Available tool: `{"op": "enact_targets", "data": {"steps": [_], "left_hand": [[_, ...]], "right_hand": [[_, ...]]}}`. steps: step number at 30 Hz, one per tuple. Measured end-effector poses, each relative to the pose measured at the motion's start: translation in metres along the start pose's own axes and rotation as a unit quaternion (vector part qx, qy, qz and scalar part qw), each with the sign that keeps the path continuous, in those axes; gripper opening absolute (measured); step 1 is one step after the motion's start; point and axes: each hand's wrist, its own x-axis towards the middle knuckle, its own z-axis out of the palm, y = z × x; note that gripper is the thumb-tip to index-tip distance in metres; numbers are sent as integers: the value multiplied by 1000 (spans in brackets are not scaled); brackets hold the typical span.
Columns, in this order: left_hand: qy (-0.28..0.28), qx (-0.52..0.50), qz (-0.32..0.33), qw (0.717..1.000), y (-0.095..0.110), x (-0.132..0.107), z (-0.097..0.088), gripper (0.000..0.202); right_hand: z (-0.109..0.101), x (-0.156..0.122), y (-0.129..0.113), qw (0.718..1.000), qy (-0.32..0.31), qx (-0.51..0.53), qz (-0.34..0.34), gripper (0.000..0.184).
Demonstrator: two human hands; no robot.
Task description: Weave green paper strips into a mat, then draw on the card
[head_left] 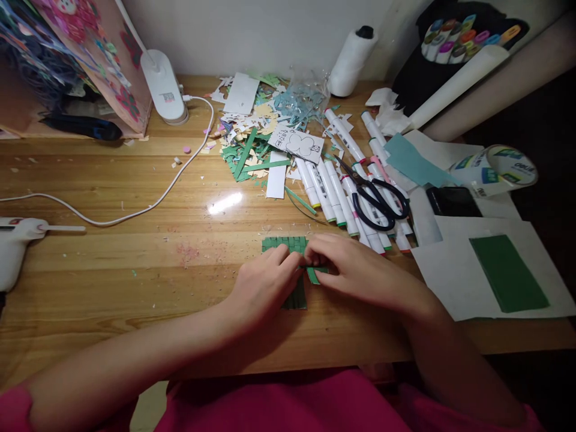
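A green woven paper piece (285, 243) lies on the wooden table (135, 270) near its front edge. My left hand (263, 283) rests on it with fingers curled, pinching its strips at the middle. My right hand (355, 267) meets it from the right, fingers closed on a loose green paper strip (315, 276) that sticks out under them. Both hands cover most of the piece.
Behind the hands lie black-handled scissors (375, 198) across a row of white markers (333, 192), a heap of paper scraps (256, 144), a tape roll (499, 170) and a green sheet (507, 273) on white paper. A glue gun (15, 246) and white cable (135, 210) lie left.
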Motion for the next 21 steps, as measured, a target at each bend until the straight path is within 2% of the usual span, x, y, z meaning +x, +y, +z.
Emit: {"op": "enact_targets", "data": {"steps": [8,14,18,21], "left_hand": [[15,-5,15,1000,0,0,1,16],[60,46,96,993,1,-13,2,23],[65,57,145,986,4,-24,-2,32],[65,46,158,984,7,-28,-4,34]], "right_hand": [[2,1,-1,1000,-7,-8,-3,13],[2,4,-1,999,16,-12,-32,18],[0,4,1,999,12,-7,-39,17],[-3,2,1,999,2,-10,-49,13]]}}
